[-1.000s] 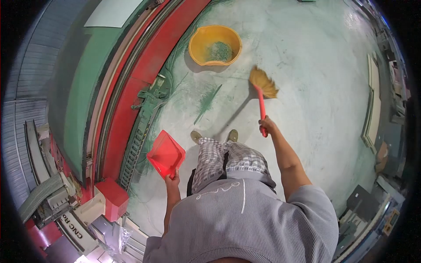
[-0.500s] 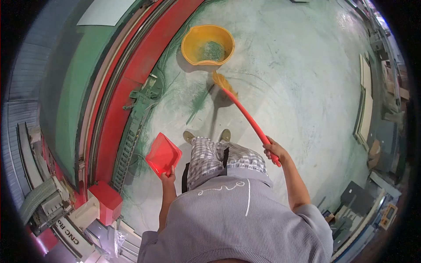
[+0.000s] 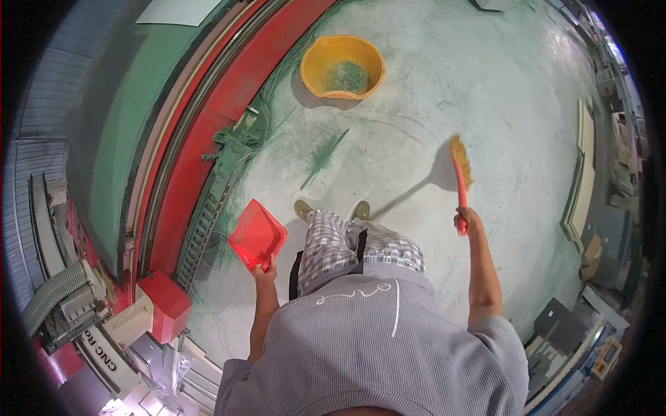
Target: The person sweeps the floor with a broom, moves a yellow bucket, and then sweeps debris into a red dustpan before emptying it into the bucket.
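My left hand (image 3: 264, 269) is closed on the handle end of a red dustpan (image 3: 257, 234), held out to the left of my legs. In my right hand (image 3: 469, 219) is the red handle of a broom (image 3: 460, 173), its yellowish bristles pointing away from me and slightly blurred. The bristles cast a shadow to their left and seem to be above the floor. Ahead stands a yellow tub (image 3: 317, 69) with green debris (image 3: 348, 77) in its bottom. A streak of green dust (image 3: 323, 159) lies on the floor between the tub and my feet.
Along the left runs a machine with a red side (image 3: 222, 100) and a green cable chain (image 3: 210, 187) beside it. A red box (image 3: 164, 306) sits at lower left. Pale panels (image 3: 580, 177) lean at the right, with dark boards (image 3: 555, 326) below them.
My right hand has swung the broom from near the tub out to the right, and its handle now points more straight ahead. The dustpan stays nearly in place. My view has shifted slightly.
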The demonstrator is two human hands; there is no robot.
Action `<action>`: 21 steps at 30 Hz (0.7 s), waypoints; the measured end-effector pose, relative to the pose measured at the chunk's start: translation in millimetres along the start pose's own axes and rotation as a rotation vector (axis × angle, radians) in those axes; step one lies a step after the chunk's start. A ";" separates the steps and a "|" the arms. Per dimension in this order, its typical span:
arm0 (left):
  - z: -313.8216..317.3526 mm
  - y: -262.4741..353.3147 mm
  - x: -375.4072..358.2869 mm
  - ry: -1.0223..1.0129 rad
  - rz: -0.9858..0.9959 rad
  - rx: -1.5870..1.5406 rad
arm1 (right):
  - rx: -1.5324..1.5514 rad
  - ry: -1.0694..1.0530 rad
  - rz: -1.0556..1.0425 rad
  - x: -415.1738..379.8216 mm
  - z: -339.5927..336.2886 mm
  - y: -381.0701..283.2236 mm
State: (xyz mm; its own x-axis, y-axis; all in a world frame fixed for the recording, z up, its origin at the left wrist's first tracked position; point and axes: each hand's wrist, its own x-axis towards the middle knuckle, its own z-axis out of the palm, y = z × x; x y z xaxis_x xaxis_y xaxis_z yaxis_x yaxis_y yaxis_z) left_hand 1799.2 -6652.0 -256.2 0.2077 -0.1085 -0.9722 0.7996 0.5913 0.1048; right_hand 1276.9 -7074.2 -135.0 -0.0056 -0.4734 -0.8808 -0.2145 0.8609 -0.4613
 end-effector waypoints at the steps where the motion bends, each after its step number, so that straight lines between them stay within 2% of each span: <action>1: -2.7 0.4 0.9 -0.002 0.001 0.001 | -0.012 0.041 0.020 9.3 0.7 -5.1; 3: -2.7 -8.6 -19.0 0.011 0.078 0.062 | -0.026 0.078 0.042 28.5 5.6 -9.9; 5: -0.8 -16.4 -33.8 0.046 0.097 0.033 | -0.007 -0.106 -0.030 54.5 12.8 -3.9; 6: -1.5 -16.6 -35.2 0.080 0.114 0.006 | -0.176 -0.079 -0.038 57.7 26.0 -5.4; 7: -3.3 -15.9 -37.8 0.080 0.116 0.010 | -0.185 -0.167 -0.225 56.6 39.5 0.1; 8: -6.6 -14.7 -38.2 0.090 0.128 0.042 | -0.312 -0.069 -0.069 59.7 61.9 -5.1; 10: -5.9 -16.5 -41.3 0.099 0.140 0.076 | -0.470 0.061 -0.059 57.4 109.2 -8.7; 11: -2.9 -20.1 -46.9 0.094 0.157 0.060 | -0.659 0.096 -0.170 24.8 136.0 -26.2; 12: -0.9 -22.3 -52.4 0.090 0.175 0.042 | -0.752 -0.116 -0.322 53.8 142.7 -12.0; 13: 2.0 -25.0 -56.9 0.090 0.179 0.042 | -0.742 -0.169 -0.287 79.0 148.8 3.2; 14: 3.7 -27.1 -59.2 0.063 0.185 0.065 | -0.697 -0.009 -0.225 68.8 168.8 -2.2; 16: 4.4 -26.8 -60.2 0.037 0.194 0.082 | -0.755 -0.018 -0.203 57.5 190.4 -12.0; 18: 2.6 -24.2 -58.5 -0.057 0.073 0.020 | -0.774 -0.051 -0.231 42.1 201.2 -20.4; 21: 2.2 -23.1 -51.5 -0.008 0.061 -0.024 | -0.870 -0.135 -0.264 19.4 197.1 -34.9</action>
State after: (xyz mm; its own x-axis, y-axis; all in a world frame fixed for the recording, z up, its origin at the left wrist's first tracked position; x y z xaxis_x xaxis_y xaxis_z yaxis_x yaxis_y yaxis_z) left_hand 1771.3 -6661.7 -208.1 0.2604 -0.0781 -0.9623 0.7716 0.6160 0.1588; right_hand 1476.8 -7076.8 -157.0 0.2502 -0.5622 -0.7882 -0.8524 0.2582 -0.4547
